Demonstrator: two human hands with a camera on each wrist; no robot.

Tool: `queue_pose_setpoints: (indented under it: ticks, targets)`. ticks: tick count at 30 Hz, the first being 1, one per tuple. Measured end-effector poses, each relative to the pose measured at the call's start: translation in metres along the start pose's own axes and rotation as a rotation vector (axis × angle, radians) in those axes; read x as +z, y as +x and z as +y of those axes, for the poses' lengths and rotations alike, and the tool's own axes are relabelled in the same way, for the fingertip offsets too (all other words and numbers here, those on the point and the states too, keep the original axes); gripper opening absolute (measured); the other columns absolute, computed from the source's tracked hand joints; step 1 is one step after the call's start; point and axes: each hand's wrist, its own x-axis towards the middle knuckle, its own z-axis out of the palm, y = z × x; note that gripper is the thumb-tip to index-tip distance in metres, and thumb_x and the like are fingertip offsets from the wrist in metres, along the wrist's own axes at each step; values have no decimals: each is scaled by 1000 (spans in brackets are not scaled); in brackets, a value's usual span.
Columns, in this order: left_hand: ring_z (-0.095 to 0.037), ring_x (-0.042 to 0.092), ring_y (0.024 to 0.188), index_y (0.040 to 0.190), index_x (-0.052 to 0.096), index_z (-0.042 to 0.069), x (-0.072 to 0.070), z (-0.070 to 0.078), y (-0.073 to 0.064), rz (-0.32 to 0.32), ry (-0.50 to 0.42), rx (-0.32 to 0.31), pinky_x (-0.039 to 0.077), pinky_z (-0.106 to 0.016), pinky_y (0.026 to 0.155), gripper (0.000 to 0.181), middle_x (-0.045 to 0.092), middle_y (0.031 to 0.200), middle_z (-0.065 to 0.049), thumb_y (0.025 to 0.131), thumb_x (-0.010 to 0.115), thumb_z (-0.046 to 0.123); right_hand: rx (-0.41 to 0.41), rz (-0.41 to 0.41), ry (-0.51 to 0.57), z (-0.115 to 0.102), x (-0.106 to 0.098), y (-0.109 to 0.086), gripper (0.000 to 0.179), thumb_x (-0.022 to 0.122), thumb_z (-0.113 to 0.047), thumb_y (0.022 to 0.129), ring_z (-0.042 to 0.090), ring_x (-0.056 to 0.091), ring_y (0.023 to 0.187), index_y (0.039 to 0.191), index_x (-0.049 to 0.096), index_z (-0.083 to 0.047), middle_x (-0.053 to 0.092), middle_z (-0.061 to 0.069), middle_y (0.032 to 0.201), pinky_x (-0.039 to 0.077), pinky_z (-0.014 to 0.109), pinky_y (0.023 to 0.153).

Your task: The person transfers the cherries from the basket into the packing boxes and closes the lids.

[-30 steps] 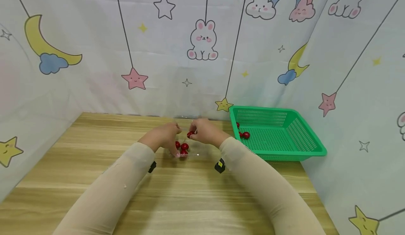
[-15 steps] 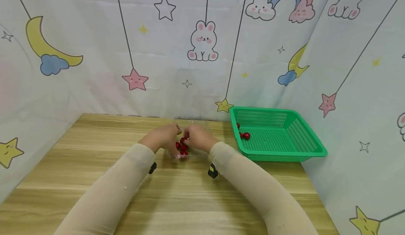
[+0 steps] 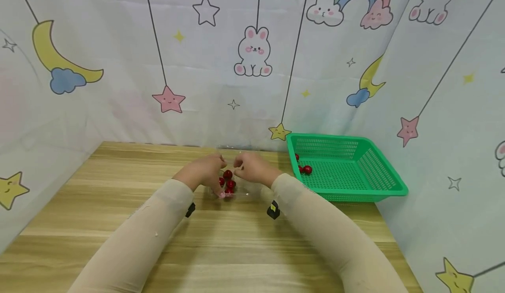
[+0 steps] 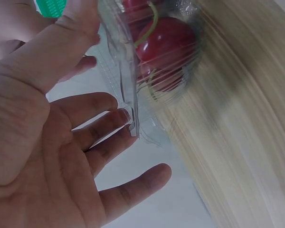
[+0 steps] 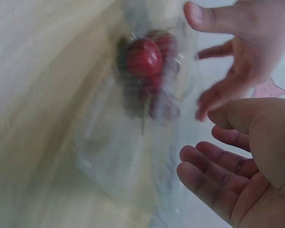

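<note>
A clear plastic box [image 5: 104,175] stands on the table with several red cherries [image 3: 227,175] gathered toward its left end. Green stems show on the cherries [image 4: 168,42] in the left wrist view. My left hand [image 3: 205,174] spans the box's left end, thumb near the front edge and fingers at the back. In the left wrist view its fairly straight fingers [image 4: 109,147] touch the plastic rim. My right hand [image 3: 254,168] hovers over the box just right of the cherries, fingers loosely bent and nothing between them.
At the back right stands a green perforated basket [image 3: 351,194] with several cherries [image 3: 307,169] at its left end. A cloth with cartoon prints [image 3: 252,49] hangs behind and beside the wooden table [image 3: 232,249].
My right hand brought a cherry left into the box and let it go among the others, then drew back a little to the right. My left hand stayed in place.
</note>
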Motion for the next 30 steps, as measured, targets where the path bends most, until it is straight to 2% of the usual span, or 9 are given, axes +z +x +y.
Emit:
queue_pose_setpoints:
  ticks: [5,8,13,18,24,28,30]
  targets:
    - [-44,45,165,172,49,4,1,-1,0,-5,0,-14,48,-62,130,114,38,182,-18,81,105,46,23,9,-3,4,-25,-14,20,70,-21,114,26,81,109,124,80,-7,82,12,129,69,43,96]
    - [-44,44,165,172,49,4,1,-1,-1,2,-2,-15,47,-62,130,114,37,182,-18,81,105,45,70,9,-25,9,-45,-23,22,69,-27,115,22,79,105,124,81,-11,81,8,127,68,42,94]
    - [-44,44,165,172,49,6,3,1,-1,14,-9,-15,48,-62,130,114,38,182,-16,81,106,45,138,19,-43,23,-86,-41,25,68,-30,116,26,78,115,128,82,-12,81,7,131,66,48,103]
    - [-45,44,165,171,51,3,3,4,-3,12,-22,-8,47,-62,131,112,39,181,-18,81,106,42,202,9,-42,51,-117,-56,26,68,-29,116,31,76,120,128,81,-10,80,11,132,63,53,107]
    - [-48,38,169,171,50,3,3,4,-5,21,-40,-15,41,-65,134,112,34,184,-22,81,106,40,269,-9,-30,90,-137,-68,29,66,-27,115,34,75,121,127,81,-5,80,16,132,64,56,107]
    - [-49,38,168,171,50,3,3,5,-5,21,-44,-15,42,-66,133,112,34,184,-23,81,106,40,293,2,3,112,-142,-75,29,65,-23,115,34,79,112,126,82,-2,79,21,135,66,55,104]
    - [-49,39,168,171,50,3,3,5,-5,20,-47,-16,43,-66,133,112,33,184,-23,81,107,39,296,9,27,122,-144,-78,28,63,-20,114,35,81,107,121,84,-2,79,23,136,67,52,99]
